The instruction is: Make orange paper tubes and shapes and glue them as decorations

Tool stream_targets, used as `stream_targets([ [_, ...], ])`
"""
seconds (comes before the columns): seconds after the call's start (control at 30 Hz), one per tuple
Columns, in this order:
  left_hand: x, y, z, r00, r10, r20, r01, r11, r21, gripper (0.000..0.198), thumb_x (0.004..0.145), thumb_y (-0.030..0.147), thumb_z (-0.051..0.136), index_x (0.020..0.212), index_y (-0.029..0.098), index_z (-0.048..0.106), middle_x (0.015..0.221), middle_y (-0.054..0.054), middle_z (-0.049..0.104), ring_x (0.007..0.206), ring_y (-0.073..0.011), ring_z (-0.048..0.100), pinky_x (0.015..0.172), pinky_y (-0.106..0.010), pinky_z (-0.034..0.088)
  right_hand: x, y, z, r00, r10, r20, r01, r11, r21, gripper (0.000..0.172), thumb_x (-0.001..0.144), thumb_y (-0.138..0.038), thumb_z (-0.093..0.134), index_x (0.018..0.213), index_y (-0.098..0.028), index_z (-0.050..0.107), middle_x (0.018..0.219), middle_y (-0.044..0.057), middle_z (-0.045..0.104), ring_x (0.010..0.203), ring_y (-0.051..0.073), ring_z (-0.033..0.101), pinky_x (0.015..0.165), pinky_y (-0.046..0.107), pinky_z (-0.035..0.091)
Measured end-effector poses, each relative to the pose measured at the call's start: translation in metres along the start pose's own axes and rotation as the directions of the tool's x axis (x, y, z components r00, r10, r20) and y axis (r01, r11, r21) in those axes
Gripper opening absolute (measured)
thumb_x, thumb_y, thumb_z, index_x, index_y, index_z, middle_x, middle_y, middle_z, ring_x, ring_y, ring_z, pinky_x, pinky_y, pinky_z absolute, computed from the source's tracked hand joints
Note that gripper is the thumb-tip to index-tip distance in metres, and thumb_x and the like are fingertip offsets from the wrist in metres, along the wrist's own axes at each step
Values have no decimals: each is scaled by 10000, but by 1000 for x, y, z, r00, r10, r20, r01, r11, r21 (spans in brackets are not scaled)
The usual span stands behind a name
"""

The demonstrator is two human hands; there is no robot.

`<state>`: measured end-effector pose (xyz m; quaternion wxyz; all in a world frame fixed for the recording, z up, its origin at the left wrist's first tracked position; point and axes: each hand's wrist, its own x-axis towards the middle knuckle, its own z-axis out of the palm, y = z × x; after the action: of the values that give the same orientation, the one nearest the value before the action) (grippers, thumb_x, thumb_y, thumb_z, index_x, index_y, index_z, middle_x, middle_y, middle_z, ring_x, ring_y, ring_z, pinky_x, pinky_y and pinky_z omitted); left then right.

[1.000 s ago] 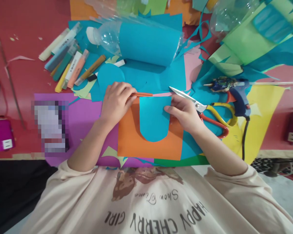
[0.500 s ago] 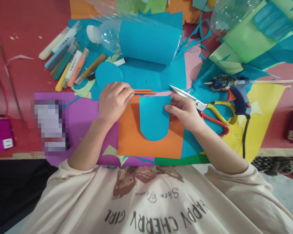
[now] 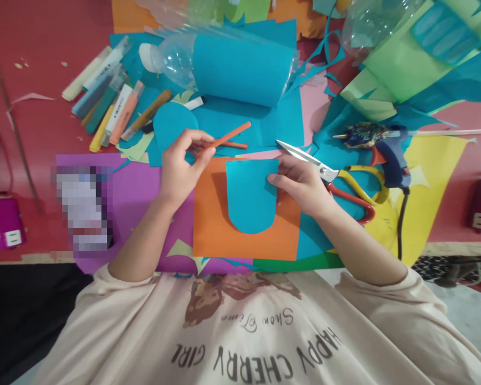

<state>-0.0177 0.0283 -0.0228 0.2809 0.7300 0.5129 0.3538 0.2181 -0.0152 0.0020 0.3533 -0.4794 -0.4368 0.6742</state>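
My left hand pinches a thin orange stick between thumb and fingers, its far end tilted up to the right. A second orange stick lies just below; I cannot tell whether that hand touches it. My right hand grips the right edge of a blue paper piece, straight at the top and rounded at the bottom. This piece is over an orange paper sheet. Beside my right hand lie scissors with one yellow and one red handle, blades apart.
A plastic bottle wrapped in blue paper lies behind my hands. Several markers are at the left, above a blurred-out phone-like object. A glue gun with a black cord rests at the right on yellow paper.
My left hand has lifted one orange stick off the paper and tilted it upward. My right hand still holds the blue paper piece in nearly the same place.
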Motion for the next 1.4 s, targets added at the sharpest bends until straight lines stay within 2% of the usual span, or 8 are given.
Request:
stream_targets([
  [0.1,-1,4,-1,999,-29,-44,27,998,-63,225,904,447,566,1019,275,654,982,-16,708,901,-158,663,801,-304,554,0,1,1,1000,1,3,-1,1000,14,228,746,-322,717,699,-215,522,609,-58,560,390,63,518,344,197,437],
  [0.23,-4,9,0,998,0,-57,-4,997,-82,244,897,503,556,910,283,659,934,-17,706,895,-164,659,796,-314,557,0,2,2,1000,25,15,-26,999,19,234,747,-323,713,706,-210,511,573,-65,537,382,74,531,343,201,431],
  [0.43,-10,17,6,990,136,-44,-135,991,18,309,886,547,540,827,260,641,835,-12,695,839,-171,646,803,-349,542,-1,1,5,996,76,36,-77,996,34,227,732,-325,703,720,-201,513,564,-76,543,382,81,556,350,200,449],
  [0.6,-12,21,8,977,213,7,-213,977,31,261,897,492,555,826,256,641,875,-11,700,865,-164,657,792,-341,538,-3,-1,8,992,99,79,-102,994,40,193,741,-305,685,743,-187,533,583,-62,586,391,81,565,371,198,474],
  [0.93,-16,25,8,975,201,96,-207,976,67,246,912,472,537,855,257,643,932,-25,706,909,-177,656,804,-346,527,-4,-2,10,989,137,64,-140,989,52,238,707,-339,719,743,-186,541,535,-75,553,391,82,557,375,190,472],
  [1.27,-15,27,9,955,289,61,-289,957,-13,69,897,319,603,885,255,625,973,-10,717,944,-168,672,859,-328,525,-4,-1,9,990,114,83,-118,992,45,145,740,-300,662,796,-187,589,565,-55,586,414,83,542,393,201,472],
  [1.33,-16,27,10,963,264,63,-261,964,-49,96,891,346,607,917,254,616,968,-14,716,955,-172,671,876,-332,525,-4,-1,9,991,103,80,-106,994,29,165,736,-322,679,790,-194,590,567,-52,580,435,84,533,407,205,469],
  [1.4,-16,26,10,980,177,86,-165,977,-136,215,873,421,618,1005,252,594,989,-27,708,951,-174,669,863,-325,535,-4,-1,8,994,82,71,-83,996,21,181,736,-342,686,788,-196,593,580,-47,579,455,83,523,424,210,464],
])
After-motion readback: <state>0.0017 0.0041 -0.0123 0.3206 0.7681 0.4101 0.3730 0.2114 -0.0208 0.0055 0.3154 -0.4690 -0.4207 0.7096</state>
